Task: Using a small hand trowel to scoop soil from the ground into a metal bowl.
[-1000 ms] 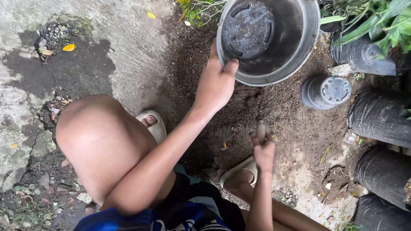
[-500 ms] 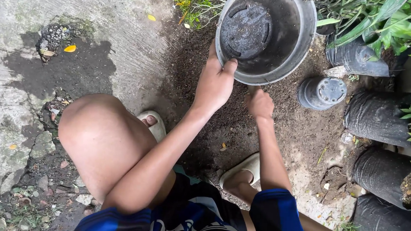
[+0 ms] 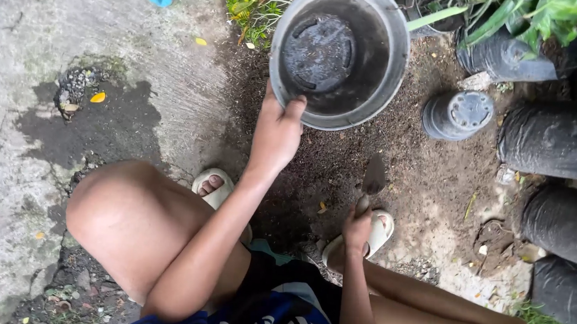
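Above the dark soil patch (image 3: 327,178), the left hand (image 3: 276,131) clamps the rim of one round grey plastic pot (image 3: 339,55), tilted and nearly empty, so filling looks barely begun. The right hand (image 3: 356,227) grips one small metal trowel (image 3: 371,182). One smaller upturned grey pot (image 3: 457,114) lies right of it.

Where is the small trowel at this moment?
In the head view, the trowel is right of centre, held by its handle in the right hand, blade up over the dark soil, below the large grey pot.
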